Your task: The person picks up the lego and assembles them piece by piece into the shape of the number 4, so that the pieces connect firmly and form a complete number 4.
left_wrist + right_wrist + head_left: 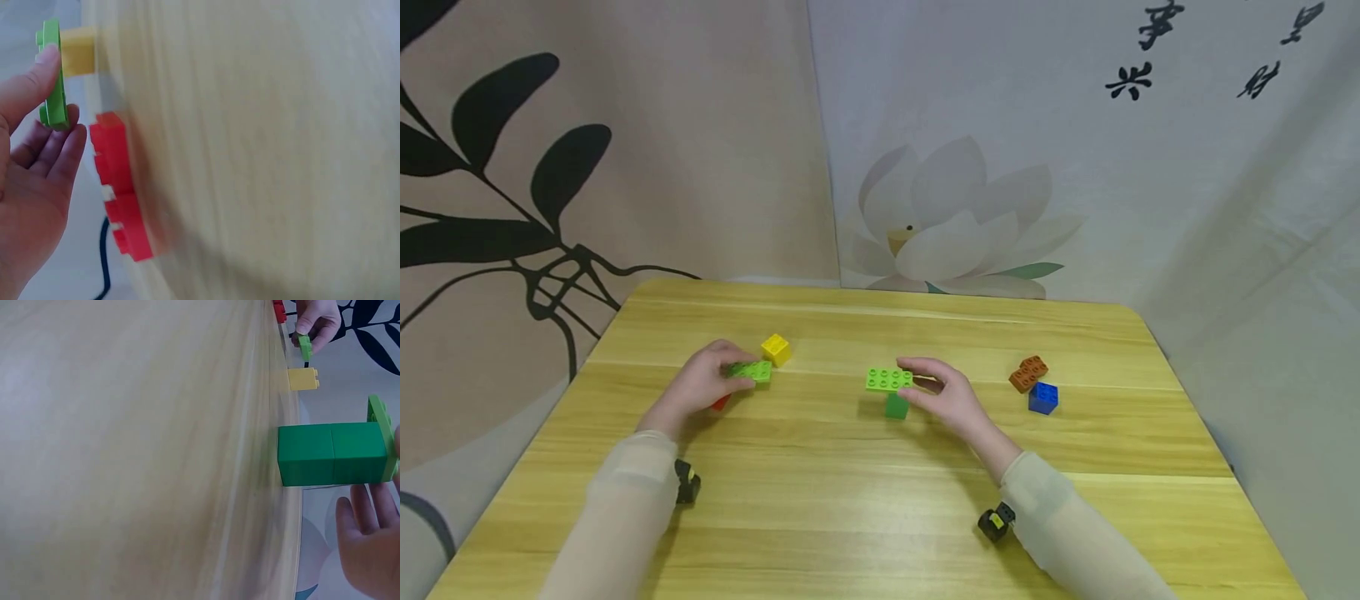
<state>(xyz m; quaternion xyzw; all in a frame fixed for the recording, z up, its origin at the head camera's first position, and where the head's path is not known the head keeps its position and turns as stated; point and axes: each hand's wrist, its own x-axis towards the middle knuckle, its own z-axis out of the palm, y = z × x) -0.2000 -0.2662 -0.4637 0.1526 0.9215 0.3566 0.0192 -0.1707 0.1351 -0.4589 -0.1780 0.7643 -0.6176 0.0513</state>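
My left hand [696, 387] pinches a flat light green toy brick [758, 372] between thumb and fingers, raised off the table. Below it lie red bricks [128, 187], mostly hidden in the head view. A yellow brick [776, 350] stands just beyond the held piece. With thumb and fingers at its right end, my right hand [951, 398] holds another flat light green brick [883, 380]. That piece tops two stacked dark green bricks [331, 455], which stand upright on the table. In the right wrist view, the fingertips on it are partly cut off.
On the right side of the wooden table [850, 525] lie brown bricks [1028, 375] with a blue brick [1043, 398] close in front of them. A printed cloth backdrop [737, 167] hangs behind the table's far edge.
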